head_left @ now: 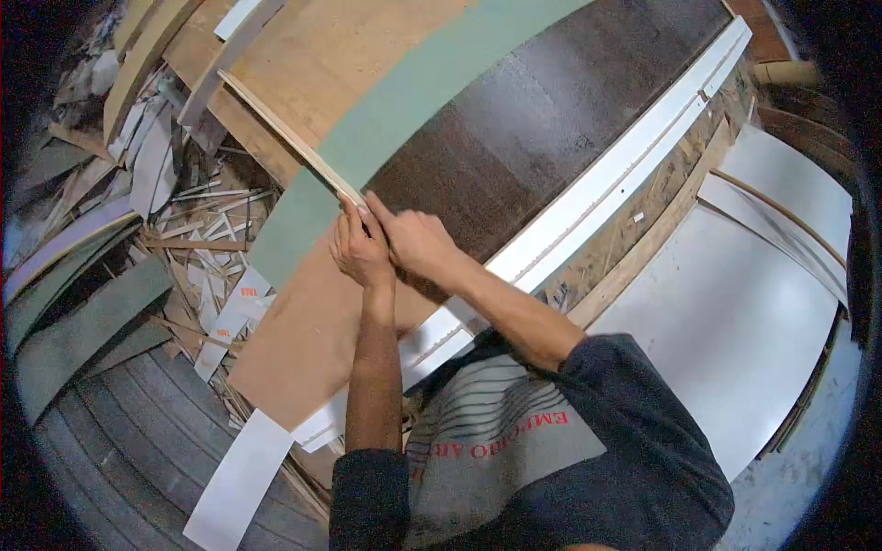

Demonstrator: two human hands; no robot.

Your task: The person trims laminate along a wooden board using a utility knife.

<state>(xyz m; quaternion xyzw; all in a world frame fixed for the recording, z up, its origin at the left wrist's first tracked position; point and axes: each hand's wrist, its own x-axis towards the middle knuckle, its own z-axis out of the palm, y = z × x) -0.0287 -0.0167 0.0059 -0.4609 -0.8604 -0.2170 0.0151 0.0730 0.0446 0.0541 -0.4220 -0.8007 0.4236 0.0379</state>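
Past a black T-shirt [652, 432], a long pale wooden strip [285, 134] is being gripped at one end by both hands' fingers [342, 234].

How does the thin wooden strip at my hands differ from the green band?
The thin wooden strip is pale tan; the green band is muted green. The strip is narrow, while the band is much broader. The strip crosses over the band, its near end at the left hand and right hand; the band lies beneath. Both are long.
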